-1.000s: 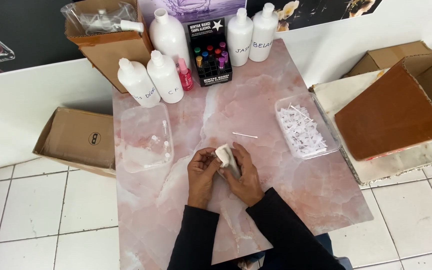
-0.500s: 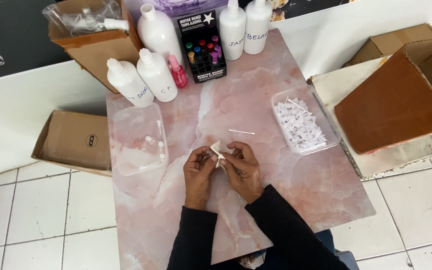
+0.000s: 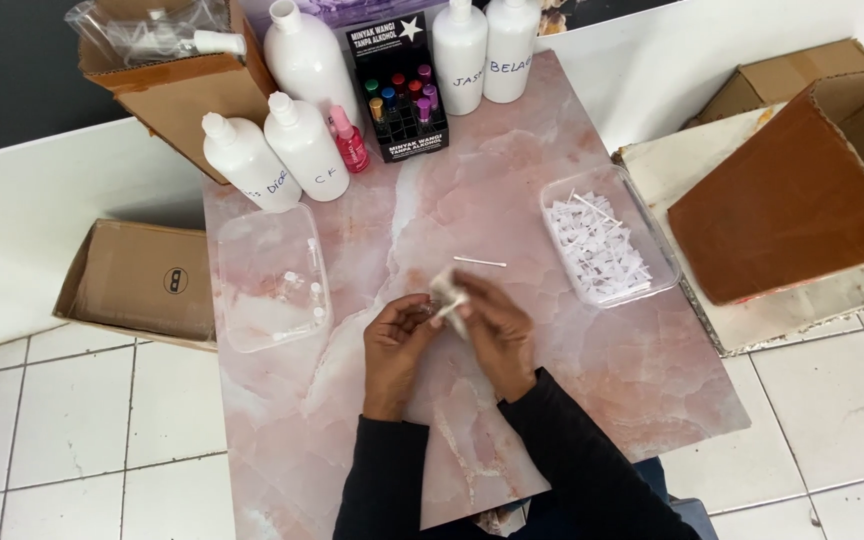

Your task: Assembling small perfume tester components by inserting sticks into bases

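Pink marbled tabletop point(image 3: 552, 420) fills my view, standing on white floor tiles against a white wall ledge. At the centre both hands meet: my left hand point(image 3: 397, 350) and my right hand point(image 3: 492, 330) each have their fingertips pinched on one small crumpled white wrapper point(image 3: 449, 290), held just above the table between them. What lies inside the wrapper I cannot tell.

Just beyond the hands lies one thin white stick point(image 3: 480, 262), flat on the marble and apart from everything else. To the right sits one clear plastic tray point(image 3: 652, 225) heaped with many small white pieces, too many to count. To the left sits a second clear tray point(image 3: 252, 330) holding a few small clear vials.

Along the far edge I count five white bottles: two small ones point(image 3: 244, 165) at the left, one large point(image 3: 307, 65) behind them, and two more point(image 3: 459, 45) at the right. One small pink bottle point(image 3: 349, 142) stands beside one black display box point(image 3: 397, 90) of coloured vials.

Three brown cardboard boxes surround the table: one on the floor at left point(image 3: 132, 280), one at the back left point(image 3: 167, 80), one open at right point(image 3: 792, 200).
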